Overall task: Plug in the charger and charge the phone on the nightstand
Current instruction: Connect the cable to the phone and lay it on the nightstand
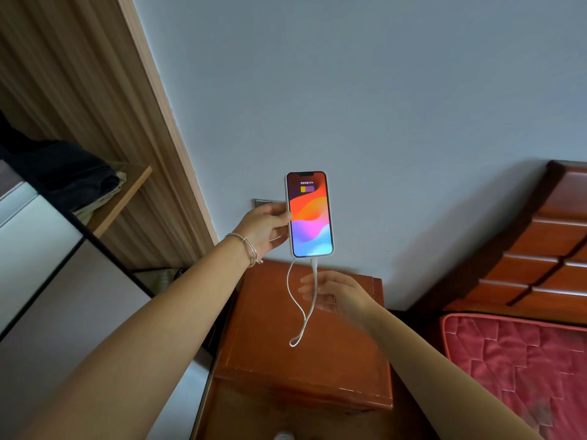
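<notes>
A single head-worn camera looks forward and steeply down along both forearms, close above the nightstand [305, 360] against the wall [365, 90]. The nightstand's near edge sits low in frame, with the bed [514, 360] at right.

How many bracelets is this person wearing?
2, as far as shows: thin silver bangles lying together on the wrist of the left hand, which holds the phone. The right hand wears none in view, though its wrist's underside is hidden.
</notes>
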### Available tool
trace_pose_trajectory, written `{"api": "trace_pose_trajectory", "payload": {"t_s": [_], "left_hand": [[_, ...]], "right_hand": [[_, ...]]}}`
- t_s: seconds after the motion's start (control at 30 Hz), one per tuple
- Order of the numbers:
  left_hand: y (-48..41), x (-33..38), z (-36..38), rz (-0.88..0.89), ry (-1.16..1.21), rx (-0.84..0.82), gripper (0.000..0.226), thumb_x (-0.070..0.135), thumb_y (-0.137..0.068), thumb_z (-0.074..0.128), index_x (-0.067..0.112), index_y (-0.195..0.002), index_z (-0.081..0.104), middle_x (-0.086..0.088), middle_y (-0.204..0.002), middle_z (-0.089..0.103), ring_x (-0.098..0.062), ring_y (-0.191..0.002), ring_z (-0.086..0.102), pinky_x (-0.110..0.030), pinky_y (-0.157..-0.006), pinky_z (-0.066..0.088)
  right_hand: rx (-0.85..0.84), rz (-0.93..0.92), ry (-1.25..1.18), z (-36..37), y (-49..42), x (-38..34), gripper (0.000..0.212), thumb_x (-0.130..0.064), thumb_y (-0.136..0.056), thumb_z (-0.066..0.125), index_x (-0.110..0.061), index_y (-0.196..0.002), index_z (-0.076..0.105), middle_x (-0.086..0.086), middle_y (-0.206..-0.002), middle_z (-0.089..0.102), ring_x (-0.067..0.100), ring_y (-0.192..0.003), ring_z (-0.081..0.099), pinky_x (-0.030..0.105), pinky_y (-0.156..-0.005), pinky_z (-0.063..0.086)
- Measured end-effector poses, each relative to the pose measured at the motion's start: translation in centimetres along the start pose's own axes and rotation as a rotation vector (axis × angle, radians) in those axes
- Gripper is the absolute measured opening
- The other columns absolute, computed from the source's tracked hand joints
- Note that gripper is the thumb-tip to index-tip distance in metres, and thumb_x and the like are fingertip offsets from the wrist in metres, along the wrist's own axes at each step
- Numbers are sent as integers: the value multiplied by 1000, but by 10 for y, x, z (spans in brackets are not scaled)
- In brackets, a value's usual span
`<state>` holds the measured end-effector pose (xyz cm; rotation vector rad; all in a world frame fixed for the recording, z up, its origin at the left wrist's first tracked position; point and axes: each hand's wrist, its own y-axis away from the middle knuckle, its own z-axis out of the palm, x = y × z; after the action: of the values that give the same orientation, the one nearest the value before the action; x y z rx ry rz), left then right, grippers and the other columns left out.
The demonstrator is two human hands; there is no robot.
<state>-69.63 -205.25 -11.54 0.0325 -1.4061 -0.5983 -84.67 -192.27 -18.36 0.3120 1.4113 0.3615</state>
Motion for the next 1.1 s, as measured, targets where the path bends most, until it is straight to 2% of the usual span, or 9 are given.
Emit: {"api": "trace_pose_trajectory", "payload": {"t_s": [0.17, 0.3, 0.37, 0.47, 0.63, 0.77, 0.83, 0.93, 1.1], "left_hand": [[-3, -2, -11, -23, 13, 45, 16, 11, -92, 54, 23, -89, 63, 1, -89, 69, -16, -84, 64, -26, -69, 48], [-4, -22, -25, -68, -24, 97, 16, 16, -91, 56, 18, -107, 59, -1, -92, 70, -15, -85, 67, -25, -65, 53], [-3, -37, -32, -97, -24, 116, 20, 17, -91, 57, 18, -111, 58, -1, -94, 71, -15, -87, 68, -25, -63, 56], [-6, -63, -43, -175, -20, 144, 20, 14, -92, 54, 18, -111, 57, 0, -93, 70, -14, -85, 67, -26, -62, 53], [-15, -115, -63, -304, -64, 180, 25, 8, -95, 47, 20, -114, 56, 1, -94, 65, -11, -81, 62, -24, -68, 46], [-29, -163, -76, -384, -111, 267, 22, 9, -95, 48, 19, -113, 55, -5, -104, 63, -16, -88, 62, -28, -72, 48], [-41, -192, -80, -416, -141, 308, 18, 10, -94, 50, 18, -110, 55, -4, -103, 64, -15, -87, 63, -27, -69, 50], [-55, -237, -86, -480, -180, 343, 16, 13, -92, 54, 19, -107, 55, -2, -99, 65, -12, -83, 63, -24, -59, 51], [-85, -314, -100, -562, -255, 362, 16, 12, -91, 56, 19, -106, 57, -6, -105, 64, -22, -99, 61, -31, -72, 54]], "right_hand": [[41, 2, 176, -8, -4, 18, 30, 0, -90, 42, -13, -88, 69, -1, -83, 75, 10, -79, 71, 16, -69, 52], [34, 36, 434, -18, -5, 42, 24, -14, -95, 45, -18, -85, 66, -8, -77, 69, 3, -71, 67, 17, -71, 50], [26, 55, 530, -20, -8, 53, 25, -19, -95, 44, -21, -82, 65, -11, -74, 67, 5, -72, 65, 16, -69, 50], [19, 92, 668, -24, -15, 68, 25, -27, -95, 44, -29, -77, 61, -8, -79, 66, 11, -78, 63, 24, -73, 51], [-50, 132, 883, -39, -22, 103, 22, -35, -96, 43, -30, -80, 58, -13, -75, 58, 12, -72, 57, 22, -59, 42], [-15, 173, 942, -54, -33, 141, 21, -35, -95, 45, -27, -81, 58, -14, -69, 54, 3, -59, 49, 18, -51, 32], [17, 191, 971, -62, -45, 165, 20, -38, -94, 47, -27, -79, 56, -14, -66, 52, 2, -58, 47, 18, -49, 30], [38, 211, 1020, -71, -63, 200, 23, -39, -92, 50, -22, -79, 59, -12, -70, 54, 8, -63, 52, 22, -51, 33], [-58, 187, 1212, -82, -96, 255, 25, -32, -94, 46, -12, -89, 60, 7, -92, 63, 29, -88, 58, 35, -74, 42]]}}
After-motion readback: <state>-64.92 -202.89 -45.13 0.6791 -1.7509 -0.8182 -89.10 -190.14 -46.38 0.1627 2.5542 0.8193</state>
